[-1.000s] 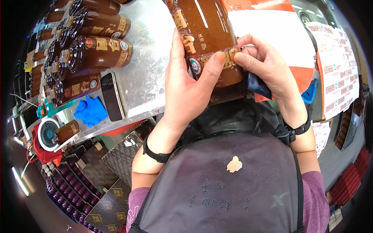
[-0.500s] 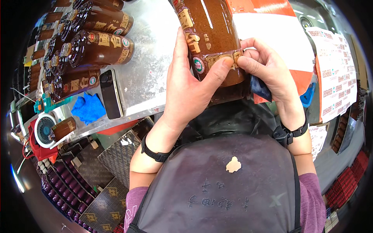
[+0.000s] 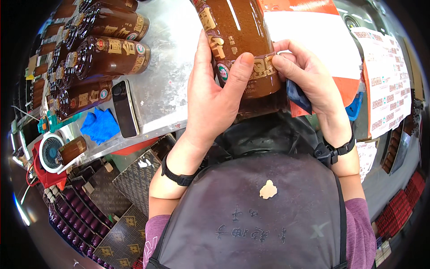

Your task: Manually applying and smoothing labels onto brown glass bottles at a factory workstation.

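A large brown glass bottle [image 3: 248,40] with gold lettering lies tilted before me, its lower end toward my body. My left hand [image 3: 212,89] is wrapped round its left side, the thumb lying across the front. A gold-patterned label band [image 3: 262,68] runs round its lower part. At the right end of that band, my right hand [image 3: 309,74] presses its thumb and bent forefinger against the bottle. Below those fingers a dark blue flat piece [image 3: 298,97] sticks out of the right hand; whether it is cloth or something stiffer, I cannot tell.
Several similar brown bottles [image 3: 114,56] lie on the metal table [image 3: 161,85] at the left. Near them are a phone [image 3: 125,109], a blue cloth [image 3: 99,125] and a small fan [image 3: 52,152]. Printed label sheets [image 3: 387,85] are at the right, beside an orange-and-white sheet [image 3: 313,45].
My left thumb has slid left and up, uncovering more of the gold band. The bottle has shifted slightly left and appears turned a little. The right hand stays at the band's right end.
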`<state>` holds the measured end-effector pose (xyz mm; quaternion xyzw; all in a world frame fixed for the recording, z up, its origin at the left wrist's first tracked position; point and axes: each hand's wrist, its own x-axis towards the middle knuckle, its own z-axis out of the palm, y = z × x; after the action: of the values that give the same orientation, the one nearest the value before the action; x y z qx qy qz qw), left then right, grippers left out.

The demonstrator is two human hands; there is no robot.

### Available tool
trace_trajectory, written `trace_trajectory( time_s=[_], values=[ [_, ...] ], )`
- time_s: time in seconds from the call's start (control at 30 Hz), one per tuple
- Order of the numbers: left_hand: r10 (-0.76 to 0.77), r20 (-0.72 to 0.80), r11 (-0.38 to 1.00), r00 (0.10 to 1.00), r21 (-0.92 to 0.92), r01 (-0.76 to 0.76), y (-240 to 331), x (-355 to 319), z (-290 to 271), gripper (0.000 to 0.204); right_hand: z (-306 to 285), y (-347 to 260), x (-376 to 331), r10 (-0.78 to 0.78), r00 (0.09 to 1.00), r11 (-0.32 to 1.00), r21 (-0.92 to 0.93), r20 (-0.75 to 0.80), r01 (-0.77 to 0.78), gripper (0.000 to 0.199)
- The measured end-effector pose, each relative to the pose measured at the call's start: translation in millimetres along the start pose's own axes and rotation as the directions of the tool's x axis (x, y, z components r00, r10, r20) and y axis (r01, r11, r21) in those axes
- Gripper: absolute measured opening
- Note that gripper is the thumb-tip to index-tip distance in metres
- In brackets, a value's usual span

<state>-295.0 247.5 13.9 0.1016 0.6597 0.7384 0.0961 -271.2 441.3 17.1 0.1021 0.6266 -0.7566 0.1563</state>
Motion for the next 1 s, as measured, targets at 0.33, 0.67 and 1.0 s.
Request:
trace_trajectory(
  time_s=[0.33, 0.67, 1.0],
  values=[
    [0.008, 0.018, 0.998, 1.000, 0.058, -0.009, 3.9, -0.6, -3.1, 0.077, -7.4, 6.0, 0.4, -0.026, 1.000, 0.999, -0.021, 0.006, 0.026, 0.031],
    [-0.075, 0.032, 0.996, 0.997, 0.049, 0.074, 5.4, -2.1, -2.3, 0.082, -9.3, 9.1, 3.7, -0.040, 0.999, 0.997, -0.065, 0.007, 0.040, 0.030],
    [-0.088, 0.024, 0.992, 0.996, 0.093, 0.085, 10.1, -1.4, 1.9, 0.071, -10.4, -13.6, -9.2, -0.257, 0.964, 0.966, 0.020, -0.071, 0.259, 0.034]
  ],
)
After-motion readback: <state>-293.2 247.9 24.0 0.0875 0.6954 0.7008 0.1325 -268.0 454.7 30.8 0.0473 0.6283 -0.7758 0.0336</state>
